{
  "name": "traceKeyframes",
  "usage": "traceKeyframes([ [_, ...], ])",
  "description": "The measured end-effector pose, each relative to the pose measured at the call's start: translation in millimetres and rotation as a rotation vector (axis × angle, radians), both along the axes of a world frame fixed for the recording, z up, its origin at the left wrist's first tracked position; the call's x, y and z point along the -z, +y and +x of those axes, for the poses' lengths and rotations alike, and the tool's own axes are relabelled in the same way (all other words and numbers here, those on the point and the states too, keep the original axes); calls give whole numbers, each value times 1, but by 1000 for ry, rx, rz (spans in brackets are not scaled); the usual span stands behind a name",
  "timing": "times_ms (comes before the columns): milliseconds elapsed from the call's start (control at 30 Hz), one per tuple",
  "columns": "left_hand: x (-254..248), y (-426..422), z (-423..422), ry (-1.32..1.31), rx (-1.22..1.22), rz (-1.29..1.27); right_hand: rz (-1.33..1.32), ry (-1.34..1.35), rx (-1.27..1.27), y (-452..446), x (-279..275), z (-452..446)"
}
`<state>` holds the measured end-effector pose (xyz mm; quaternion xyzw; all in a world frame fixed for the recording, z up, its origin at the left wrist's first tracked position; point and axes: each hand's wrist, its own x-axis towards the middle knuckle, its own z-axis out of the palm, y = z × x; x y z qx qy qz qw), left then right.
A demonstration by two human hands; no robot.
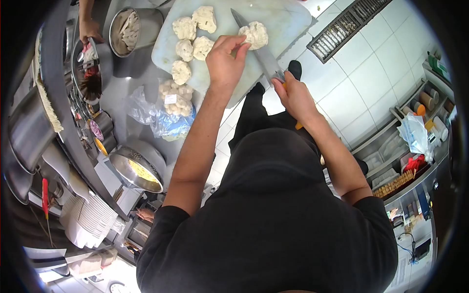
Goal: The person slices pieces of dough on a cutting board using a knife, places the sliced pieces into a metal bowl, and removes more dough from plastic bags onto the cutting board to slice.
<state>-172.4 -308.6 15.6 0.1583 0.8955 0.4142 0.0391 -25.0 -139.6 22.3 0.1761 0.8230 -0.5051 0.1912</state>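
My right hand (298,99) is wrapped round the orange handle of a large knife (266,62). The blade points away over the white cutting board (168,46), its tip showing past a pale, dough-like lump (255,35). That lump lies over the middle of the blade. My left hand (226,61) has thumb and fingertips drawn together against the lump's near left edge. Several similar lumps (184,28) are grouped on the board to the left of this hand; whether they are dough cannot be told for certain.
A clear bag of small round pale pieces (174,95) lies by the board. Left of it stand a metal pot of pale strips (128,29) and a colander with yellow food (139,168). Another person's hand (90,30) is at the upper left. A floor grate (344,29) is at right.
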Motion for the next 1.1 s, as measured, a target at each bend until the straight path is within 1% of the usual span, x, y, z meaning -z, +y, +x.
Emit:
traceKeyframes([
  [100, -1, -2, 0, -20, 12, -8, -8, 23, 7, -4, 3, -2],
  [200, 0, -3, 0, -23, 18, 10, 18, 3, -17, -8, 2, -7],
  [333, -1, -3, 3, 3, -10, 13, 84, 58, -8, -24, 12, -14],
  [433, -1, -2, 17, -48, 72, 10, 138, 54, -12, -38, 9, -20],
  [533, -5, 6, 25, 43, 65, -71, 138, 45, -8, -38, 4, -21],
  [567, -7, 7, 27, 14, 58, -71, 141, 63, -10, -36, 5, -19],
  [667, -7, 5, 19, 236, 83, -143, 126, 84, -21, -28, 3, -18],
  [767, -9, 6, 9, 195, 112, -226, 104, 106, -42, -22, 2, -20],
  [867, -30, 18, 7, 320, 240, -417, 116, 75, -67, -20, 3, -21],
  [1033, -28, 24, -11, 234, 309, -467, 99, 43, -51, -20, 5, -18],
  [1100, -28, 22, -18, 202, 317, -471, 108, 7, -87, -8, -2, -2],
])
